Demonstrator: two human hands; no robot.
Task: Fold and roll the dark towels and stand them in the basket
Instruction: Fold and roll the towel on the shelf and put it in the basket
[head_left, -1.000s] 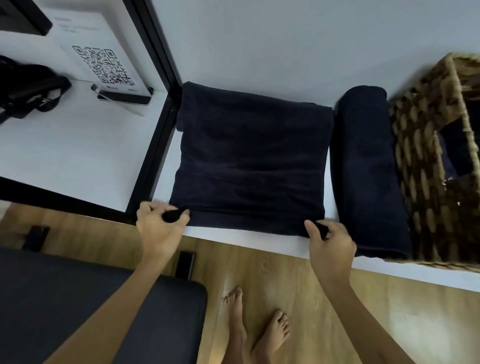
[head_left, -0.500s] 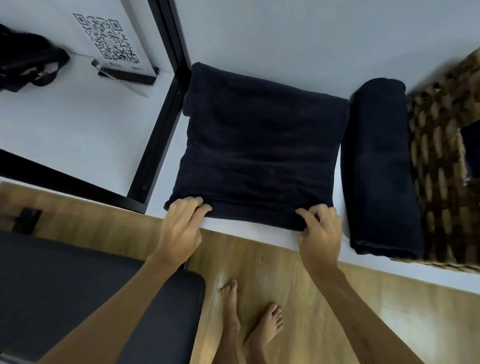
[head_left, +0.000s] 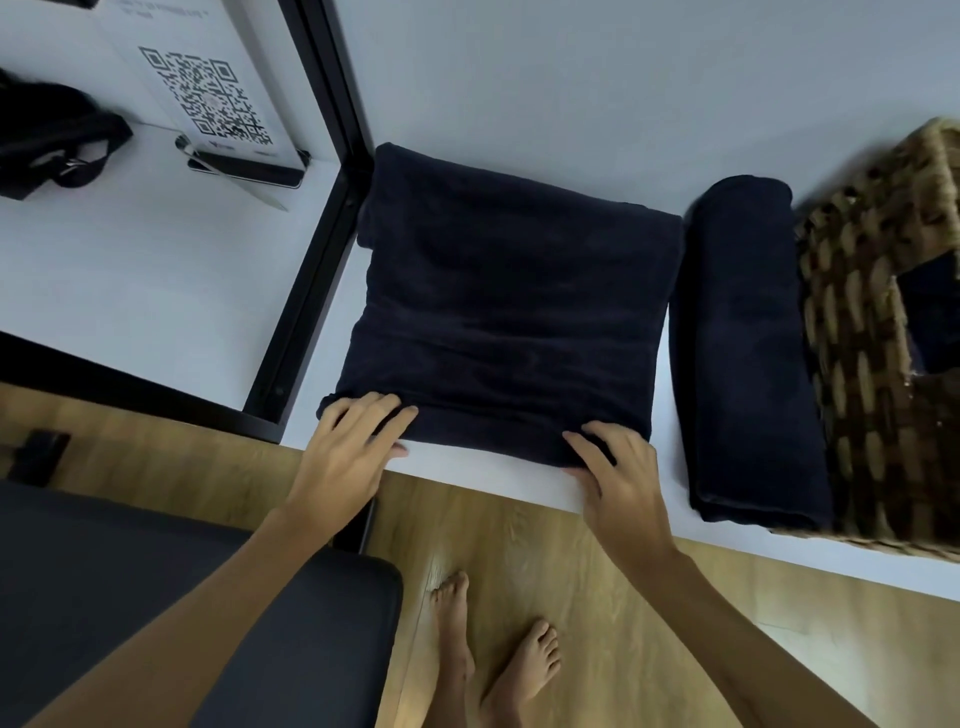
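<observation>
A dark folded towel (head_left: 509, 312) lies flat on the white table (head_left: 519, 104), its near edge at the table's front. My left hand (head_left: 348, 457) holds the near left corner, fingers on top and thumb at the edge. My right hand (head_left: 618, 478) holds the near right corner the same way. A rolled dark towel (head_left: 748, 338) lies on its side just to the right, against a woven basket (head_left: 857, 312). Something dark shows inside the basket (head_left: 935, 312).
A black frame bar (head_left: 322, 234) runs along the towel's left side. Beyond it stand a QR-code sign (head_left: 208, 98) and a black bag (head_left: 47, 140). A dark seat (head_left: 104, 597) is at lower left, and my bare feet are on the wooden floor below the table edge.
Both hands moved from pinching the near corners to lying with fingers over the towel's near edge. The near edge now looks turned up a little. The view shifted slightly.
</observation>
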